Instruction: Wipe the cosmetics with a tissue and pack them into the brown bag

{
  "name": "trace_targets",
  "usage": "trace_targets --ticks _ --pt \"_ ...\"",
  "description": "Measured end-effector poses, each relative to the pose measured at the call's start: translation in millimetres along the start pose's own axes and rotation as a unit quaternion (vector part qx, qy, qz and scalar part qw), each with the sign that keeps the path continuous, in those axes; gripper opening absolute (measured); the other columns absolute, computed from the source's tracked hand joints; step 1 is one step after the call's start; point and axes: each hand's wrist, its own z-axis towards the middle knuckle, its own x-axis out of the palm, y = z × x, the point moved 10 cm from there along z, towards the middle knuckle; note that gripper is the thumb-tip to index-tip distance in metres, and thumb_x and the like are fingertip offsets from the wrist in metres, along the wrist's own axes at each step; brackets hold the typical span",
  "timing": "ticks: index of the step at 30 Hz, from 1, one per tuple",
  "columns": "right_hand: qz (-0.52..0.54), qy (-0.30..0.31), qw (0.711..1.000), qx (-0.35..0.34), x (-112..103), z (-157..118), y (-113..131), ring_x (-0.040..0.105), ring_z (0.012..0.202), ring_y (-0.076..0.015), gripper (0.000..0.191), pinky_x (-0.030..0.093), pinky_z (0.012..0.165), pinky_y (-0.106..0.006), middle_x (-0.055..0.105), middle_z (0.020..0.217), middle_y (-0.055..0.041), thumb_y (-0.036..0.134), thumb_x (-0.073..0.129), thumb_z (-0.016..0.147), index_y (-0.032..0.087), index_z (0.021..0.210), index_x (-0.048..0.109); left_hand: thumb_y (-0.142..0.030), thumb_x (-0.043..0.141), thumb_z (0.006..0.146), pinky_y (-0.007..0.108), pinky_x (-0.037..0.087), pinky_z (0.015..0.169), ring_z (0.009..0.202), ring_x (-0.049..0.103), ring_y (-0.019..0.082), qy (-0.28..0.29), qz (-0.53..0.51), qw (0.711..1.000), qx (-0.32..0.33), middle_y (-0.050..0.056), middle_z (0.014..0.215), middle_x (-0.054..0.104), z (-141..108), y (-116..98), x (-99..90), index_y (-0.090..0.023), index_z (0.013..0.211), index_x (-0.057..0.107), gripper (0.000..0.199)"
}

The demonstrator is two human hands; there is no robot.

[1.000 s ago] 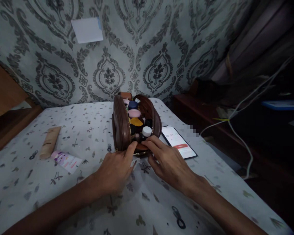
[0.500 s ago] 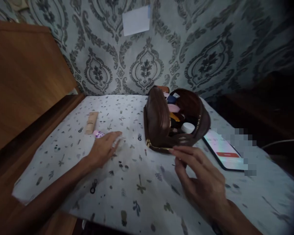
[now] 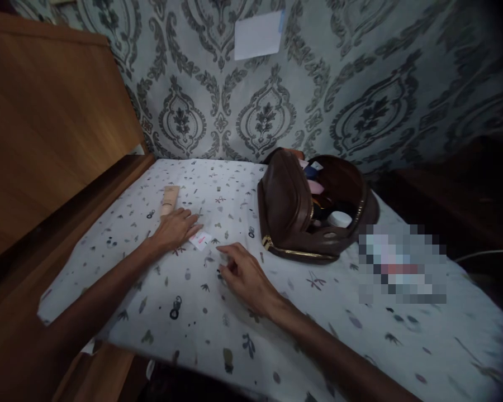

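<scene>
Head view: white tube (image 3: 201, 240) partly under left hand (image 3: 174, 230), cannot tell if clamped; right hand (image 3: 250, 279) near, loosely parted.

The one camera, worn on the person's head, looks forward and down across the counter (image 3: 218, 346) to the patterned wall (image 3: 310, 50) at the far side; it sits close, within arm's reach of the left hand (image 3: 176, 230) and right hand (image 3: 248, 279); the wooden panel (image 3: 54, 100) bounds its view on the left.
</scene>
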Motion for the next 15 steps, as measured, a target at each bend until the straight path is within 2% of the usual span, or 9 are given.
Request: trace_targets --ticks 4,8,10,13,15 --pt "0.055 -0.034 0.997 0.041 4.6 -1.2 -14.8 0.06 0.073 -0.0135 0.038 0.052 0.07 -0.03 0.061 0.1 -0.0049 0.015 0.056 0.084 0.017 0.122 0.06 -0.041 0.039 0.104 0.033 0.045 0.076 0.085 0.059 0.022 -0.029 -0.011 1.0 0.0 0.008 0.084 0.064 0.9 -2.4 -5.2 -0.015 0.09 0.066 0.039" --pt "0.171 -0.049 0.981 0.082 7.2 -5.7 -29.2 0.063 0.072 -0.0133 0.045 0.054 0.065 -0.029 0.063 0.115 -0.0107 0.029 0.058 0.088 0.018 0.131 0.054 -0.038 0.037 0.104 0.032 0.044 0.072 0.082 0.058 0.021 -0.075 -0.026 0.996 0.028 0.008 0.08 0.063 -3.1 -28.1 -25.0 -0.015 0.084 0.064 0.042" --pt "0.236 -0.03 0.965 0.106 12.5 -6.3 -33.9 0.063 0.067 -0.0141 0.046 0.053 0.063 -0.029 0.068 0.099 -0.0072 0.038 0.058 0.09 0.017 0.13 0.053 -0.038 0.037 0.104 0.031 0.044 0.069 0.081 0.057 0.021 -0.097 -0.045 0.993 0.057 0.008 0.078 0.062 -3.3 -48.4 -39.6 -0.017 0.081 0.064 0.04" --pt "0.301 0.017 0.946 0.121 21.0 -6.7 -32.9 0.063 0.057 -0.0155 0.035 0.05 0.057 -0.028 0.063 0.069 0.0004 0.049 0.059 0.089 0.018 0.103 0.061 -0.037 0.04 0.102 0.031 0.043 0.068 0.078 0.055 0.02 -0.13 -0.081 0.985 0.084 0.007 0.075 0.061 -0.4 -73.6 -62.2 -0.018 0.078 0.063 0.039" --pt "0.327 0.028 0.936 0.125 20.9 -8.5 -31.0 0.062 0.054 -0.0154 0.035 0.048 0.051 -0.026 0.061 0.065 0.0018 0.055 0.061 0.086 0.02 0.088 0.06 -0.036 0.041 0.102 0.031 0.043 0.067 0.075 0.055 0.02 -0.147 -0.101 0.98 0.085 0.006 0.073 0.06 3.5 -82.0 -73.6 -0.018 0.076 0.063 0.039"
